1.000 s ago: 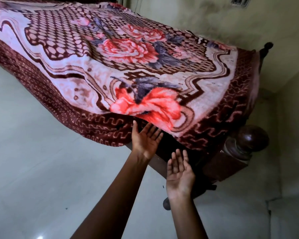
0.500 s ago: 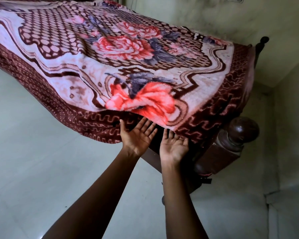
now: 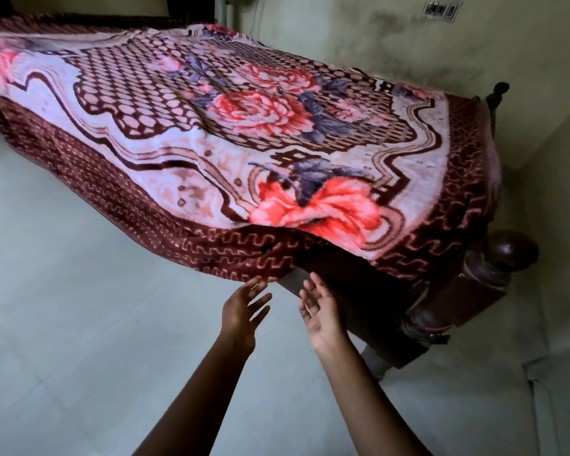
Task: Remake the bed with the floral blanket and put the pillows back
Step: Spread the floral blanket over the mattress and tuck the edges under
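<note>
The floral blanket (image 3: pixel 231 126), pink and maroon with red roses, lies spread over the bed and hangs down its near side. My left hand (image 3: pixel 242 314) is just below the blanket's maroon hem, fingers spread, holding nothing. My right hand (image 3: pixel 323 315) is beside it, palm up and open, a little below the dark gap under the blanket's lifted edge. Neither hand touches the blanket. No pillows are in view.
The dark wooden bed frame shows at the foot, with a round corner post (image 3: pixel 510 251) at the right and a smaller finial (image 3: pixel 500 88) behind. Pale tiled floor (image 3: pixel 79 324) lies to the left and below. A stained wall (image 3: pixel 392 37) with a switch plate (image 3: pixel 441 9) stands behind.
Both hands have drawn back and down from under the blanket's edge. Half a second ago they were pressed up against its underside; now they hang free below it.
</note>
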`<state>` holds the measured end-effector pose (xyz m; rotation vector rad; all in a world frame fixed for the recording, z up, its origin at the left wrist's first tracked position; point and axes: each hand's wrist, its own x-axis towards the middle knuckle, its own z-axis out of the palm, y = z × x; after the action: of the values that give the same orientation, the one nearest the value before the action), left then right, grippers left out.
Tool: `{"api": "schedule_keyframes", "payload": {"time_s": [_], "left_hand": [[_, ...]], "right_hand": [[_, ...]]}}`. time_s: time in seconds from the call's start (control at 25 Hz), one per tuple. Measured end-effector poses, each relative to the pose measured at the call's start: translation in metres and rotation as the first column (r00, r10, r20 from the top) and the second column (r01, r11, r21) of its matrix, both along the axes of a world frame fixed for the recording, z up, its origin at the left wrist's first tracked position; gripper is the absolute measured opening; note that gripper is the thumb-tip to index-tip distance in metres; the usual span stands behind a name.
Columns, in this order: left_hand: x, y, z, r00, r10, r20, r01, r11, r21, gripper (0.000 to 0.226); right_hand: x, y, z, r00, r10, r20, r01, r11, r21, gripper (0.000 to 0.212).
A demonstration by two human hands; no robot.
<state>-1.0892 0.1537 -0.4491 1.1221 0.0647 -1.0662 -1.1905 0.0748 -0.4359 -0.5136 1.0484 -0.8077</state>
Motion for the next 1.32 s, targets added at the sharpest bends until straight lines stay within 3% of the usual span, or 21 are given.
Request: {"api": "schedule_keyframes", "payload": {"time_s": [0.12, 0.32, 0.48, 0.56, 0.68, 0.8, 0.92, 1.08, 1.24, 1.32], "left_hand": [[0.015, 0.045, -0.014, 0.999, 0.026, 0.026, -0.027, 0.997, 0.073, 0.021], [0.027, 0.047, -0.028, 0.989, 0.136, -0.058, -0.132, 0.99, 0.055, 0.022], [0.048, 0.035, -0.032, 0.993, 0.113, -0.019, -0.11, 0.988, 0.11, 0.024], [0.065, 0.03, -0.033, 0.989, 0.134, -0.061, -0.125, 0.982, 0.144, 0.03], [0.08, 0.009, -0.036, 0.981, 0.147, -0.128, -0.118, 0.971, 0.208, 0.06], [0.08, -0.022, -0.03, 0.985, 0.118, -0.125, -0.082, 0.961, 0.262, 0.076], [0.087, -0.041, -0.02, 0.988, 0.09, -0.124, -0.053, 0.961, 0.271, 0.079], [0.111, -0.056, -0.008, 0.981, 0.073, -0.179, -0.024, 0.965, 0.262, 0.092], [0.14, -0.071, -0.005, 0.996, 0.018, -0.084, 0.002, 0.971, 0.239, 0.066], [0.143, -0.068, -0.011, 0.996, 0.081, -0.044, -0.069, 0.97, 0.233, 0.038]], "right_hand": [[0.0, 0.027, 0.006, 0.981, 0.158, -0.115, -0.162, 0.986, -0.026, 0.02], [-0.028, 0.025, 0.013, 0.918, 0.307, -0.251, -0.347, 0.929, -0.13, 0.024], [0.004, -0.004, -0.014, 0.866, 0.439, -0.238, -0.452, 0.892, -0.001, 0.014], [0.035, -0.006, -0.032, 0.847, 0.485, -0.218, -0.486, 0.873, 0.052, 0.026], [0.079, -0.012, -0.043, 0.858, 0.49, -0.155, -0.497, 0.868, -0.004, 0.053], [0.109, -0.024, -0.043, 0.926, 0.374, -0.051, -0.373, 0.927, 0.036, 0.074], [0.124, -0.03, -0.046, 0.954, 0.273, 0.121, -0.286, 0.951, 0.115, 0.056], [0.11, -0.029, -0.051, 0.878, 0.338, 0.34, -0.401, 0.906, 0.136, 0.026], [0.1, -0.029, -0.049, 0.871, 0.285, 0.4, -0.38, 0.907, 0.181, 0.028], [0.101, -0.027, -0.049, 0.912, 0.317, 0.258, -0.362, 0.92, 0.151, 0.039]]}}
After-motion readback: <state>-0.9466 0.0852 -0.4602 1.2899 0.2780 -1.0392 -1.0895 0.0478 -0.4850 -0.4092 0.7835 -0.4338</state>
